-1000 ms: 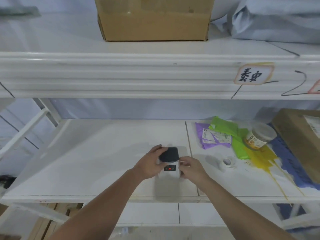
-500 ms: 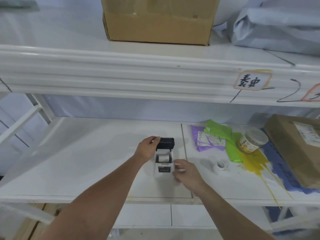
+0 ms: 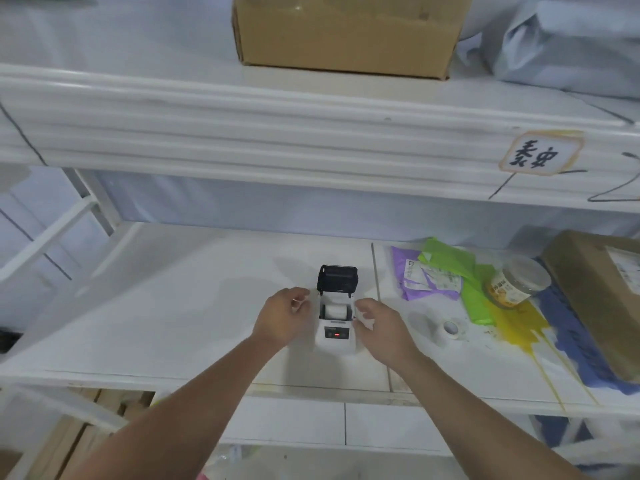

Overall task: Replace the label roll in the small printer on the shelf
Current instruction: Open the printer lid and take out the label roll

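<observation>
A small white printer (image 3: 335, 337) stands on the white shelf (image 3: 173, 327), its black lid (image 3: 337, 279) flipped up and back. Inside the open bay lies a white label roll (image 3: 335, 310). A red light shows on the printer's front panel. My left hand (image 3: 284, 315) hovers at the printer's left side, fingers loosely curled, holding nothing. At the printer's right side is my right hand (image 3: 381, 332), fingers spread and empty. A second white roll (image 3: 451, 328) lies on the shelf to the right of the printer.
Purple and green mailer bags (image 3: 443, 275), a lidded plastic jar (image 3: 519, 285) and a brown parcel (image 3: 602, 299) sit at the shelf's right. Yellow and blue paint stains mark that end. The upper shelf carries a cardboard box (image 3: 346, 32) and a grey bag (image 3: 568, 46).
The printer's lid went from shut to fully raised, exposing the roll. My left hand let go of the lid and dropped beside the printer; my right hand opened.
</observation>
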